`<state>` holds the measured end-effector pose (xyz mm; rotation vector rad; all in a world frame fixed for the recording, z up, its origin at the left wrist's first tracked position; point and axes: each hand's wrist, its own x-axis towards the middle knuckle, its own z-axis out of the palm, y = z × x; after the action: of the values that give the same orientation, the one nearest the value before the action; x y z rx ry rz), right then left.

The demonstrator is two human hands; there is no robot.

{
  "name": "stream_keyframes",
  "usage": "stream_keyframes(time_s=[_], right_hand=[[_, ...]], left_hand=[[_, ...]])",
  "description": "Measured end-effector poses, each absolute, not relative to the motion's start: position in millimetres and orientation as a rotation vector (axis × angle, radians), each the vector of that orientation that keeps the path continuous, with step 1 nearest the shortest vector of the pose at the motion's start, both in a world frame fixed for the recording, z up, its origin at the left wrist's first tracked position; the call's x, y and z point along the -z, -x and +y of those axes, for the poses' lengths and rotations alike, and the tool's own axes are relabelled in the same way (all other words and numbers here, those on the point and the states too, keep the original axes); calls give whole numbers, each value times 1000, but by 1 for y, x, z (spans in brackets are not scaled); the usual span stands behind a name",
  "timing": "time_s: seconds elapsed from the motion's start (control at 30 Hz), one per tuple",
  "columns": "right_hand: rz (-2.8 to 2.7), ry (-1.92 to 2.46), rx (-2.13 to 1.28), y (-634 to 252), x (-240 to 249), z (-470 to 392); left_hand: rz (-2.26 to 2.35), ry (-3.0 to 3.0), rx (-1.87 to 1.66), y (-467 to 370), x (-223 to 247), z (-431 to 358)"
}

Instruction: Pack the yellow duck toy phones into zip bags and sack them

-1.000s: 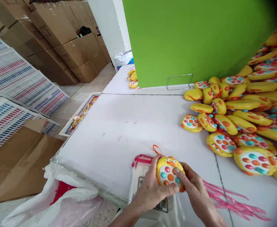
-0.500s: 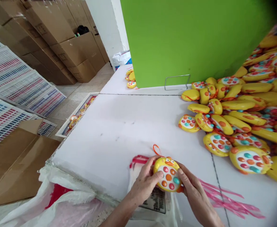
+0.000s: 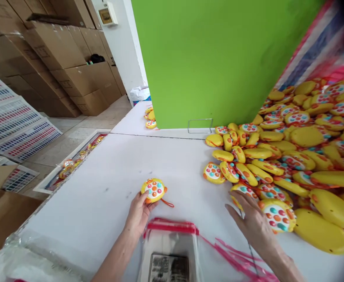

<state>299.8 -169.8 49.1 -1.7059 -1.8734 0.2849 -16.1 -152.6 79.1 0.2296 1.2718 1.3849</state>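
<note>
My left hand [image 3: 141,209] holds a yellow duck toy [image 3: 154,189] by its lower left edge, just over the white table. The toy's dotted white face points up and an orange loop hangs at its lower right. My right hand [image 3: 249,217] has its fingers apart over the near edge of a toy pile [image 3: 260,166], by a dotted duck toy [image 3: 278,215]; whether it touches one is unclear. Between my arms lies a stack of clear bags [image 3: 172,244] with red top edges and a dark printed label.
Pink ribbon strips [image 3: 236,258] lie by my right forearm. A green panel [image 3: 213,58] stands at the back, with a wire stand [image 3: 200,126] at its foot. Cardboard boxes [image 3: 66,66] and striped stacks [image 3: 22,121] are at the left.
My left hand has carried the duck toy left and away from me, and it has turned. My right hand has let go of it and moved right to the pile. The view has shifted.
</note>
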Motion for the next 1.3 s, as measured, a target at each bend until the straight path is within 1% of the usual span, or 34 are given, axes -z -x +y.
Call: stream_keyframes(time_s=[0.13,0.27,0.4,0.57,0.63,0.73,0.8,0.87,0.93,1.0,1.1,1.13,1.2,1.3], right_hand=[[-1923,1751,-13,-312,-49,-127],[-1986,1816,149,-308,-47,-96],[-2037,1814,178,-307,-53,-73],[-1946,1739,79,-308,-82,-73],[-1903,1661,-69,-299,-94,-92],[-1842,1446,-465,-273,-104,-131],[-1831,1292,-686,-254,-103,-156],[-1829,1194,-785,-243,-96,-173],[-1690,1205,-826,-241,-84,-183],[-1414,1302,-941,-245,-70,-190],[-1033,1359,-1315,-251,-56,-199],[-972,1349,-1413,-250,-55,-203],[-950,1308,-1509,-242,-55,-209],[-1000,1251,-1477,-223,-57,-212]], left_hand=[[1269,-115,-1408,26,-75,-146],[1284,-26,-1352,27,-80,-159],[1242,-37,-1251,25,-87,-179],[1055,-215,-1109,3,-91,-189],[983,-229,-1045,-14,-89,-185],[852,-171,-921,-40,-83,-173],[753,-154,-823,-53,-81,-167],[716,-183,-783,-62,-81,-164],[734,-228,-842,-66,-84,-165],[756,-265,-959,-66,-89,-169],[793,-295,-1075,-66,-91,-178],[814,-309,-1087,-67,-90,-181],[845,-340,-1090,-69,-87,-186],[862,-385,-1087,-74,-83,-192]])
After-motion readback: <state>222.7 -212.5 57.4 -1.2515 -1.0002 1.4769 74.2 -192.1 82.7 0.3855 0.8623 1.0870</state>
